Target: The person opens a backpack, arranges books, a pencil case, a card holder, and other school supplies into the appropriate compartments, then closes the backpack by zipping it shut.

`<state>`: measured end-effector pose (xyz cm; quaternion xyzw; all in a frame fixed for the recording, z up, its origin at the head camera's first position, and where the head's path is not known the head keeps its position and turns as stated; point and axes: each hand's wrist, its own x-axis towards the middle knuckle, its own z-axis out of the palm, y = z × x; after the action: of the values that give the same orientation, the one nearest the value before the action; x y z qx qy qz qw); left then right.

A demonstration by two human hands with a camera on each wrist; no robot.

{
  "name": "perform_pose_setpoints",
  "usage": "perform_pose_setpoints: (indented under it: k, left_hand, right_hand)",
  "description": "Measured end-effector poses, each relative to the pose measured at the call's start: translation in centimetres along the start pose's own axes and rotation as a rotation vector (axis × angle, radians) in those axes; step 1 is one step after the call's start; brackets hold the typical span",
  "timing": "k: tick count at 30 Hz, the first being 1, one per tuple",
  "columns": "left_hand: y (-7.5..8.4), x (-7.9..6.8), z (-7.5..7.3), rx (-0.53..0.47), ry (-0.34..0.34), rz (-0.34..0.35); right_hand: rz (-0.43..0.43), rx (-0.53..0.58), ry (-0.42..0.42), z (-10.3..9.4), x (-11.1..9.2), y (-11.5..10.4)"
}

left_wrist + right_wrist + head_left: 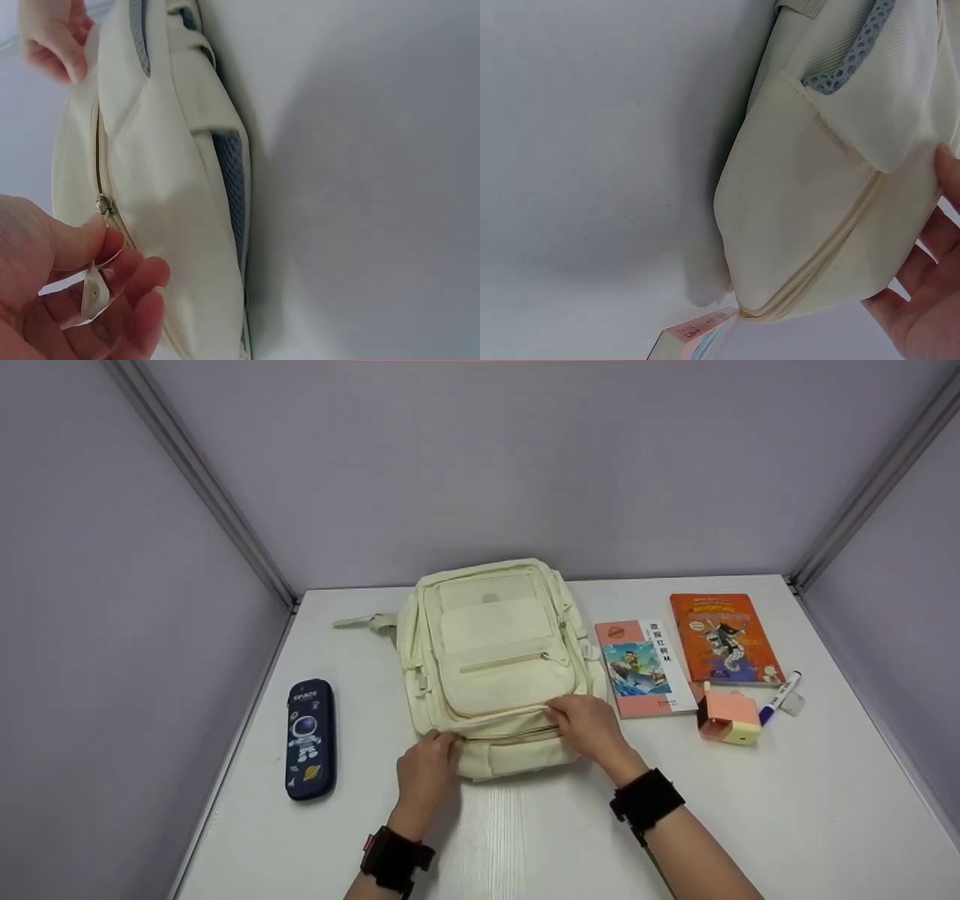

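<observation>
A cream backpack (pixel 495 630) lies on the white table, its front pocket facing up and its near end toward me. In the left wrist view my left hand (pixel 67 277) pinches a metal zipper slider (pixel 104 204) between thumb and forefinger, and a pale pull tab (pixel 95 292) hangs among the fingers. A narrow dark gap shows along the zipper beyond the slider. My right hand (pixel 589 725) grips the fabric edge at the near right of the backpack. From the right wrist view, that thumb lies on the cream fabric above a side zipper (pixel 832 255).
A navy pencil case (pixel 310 739) with an astronaut print lies left. On the right are a pink-and-white book (pixel 645 667), an orange book (pixel 724 637), a pink-and-yellow pencil sharpener (pixel 729 718), a marker (pixel 780 697) and a small eraser (pixel 793 704). Grey panels surround the table.
</observation>
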<state>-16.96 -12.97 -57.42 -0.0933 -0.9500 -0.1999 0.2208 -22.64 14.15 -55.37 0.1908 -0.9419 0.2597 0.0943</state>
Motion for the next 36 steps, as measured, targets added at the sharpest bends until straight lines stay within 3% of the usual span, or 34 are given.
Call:
perform_pose_setpoints:
  k: [9, 14, 19, 22, 27, 36]
  left_hand:
    - [-2.3, -0.9, -0.9, 0.009, 0.003, -0.101]
    - [-4.0, -1.0, -1.2, 0.042, 0.046, -0.163]
    - [-5.3, -1.0, -1.1, 0.041, 0.004, -0.157]
    - [-5.7, -1.1, -1.0, 0.027, -0.049, -0.157]
    - [-5.8, -1.4, -1.0, 0.014, -0.095, -0.167]
    - [-5.7, -1.4, -1.2, 0.045, -0.084, -0.187]
  right_hand:
    - [-0.009, 0.012, 0.009, 0.0, -0.4, 0.1]
    - [-0.024, 0.014, 0.025, 0.0, -0.7, 0.4]
    - [-0.095, -0.034, 0.020, 0.2, -1.0, 0.5]
    - [-0.201, -0.060, -0.016, 0.8, -1.0, -0.1]
    - [-0.343, -0.080, -0.151, 2.5, -0.5, -1.9]
    - [-0.282, -0.150, -0.248, 4.2, 0.1, -3.5]
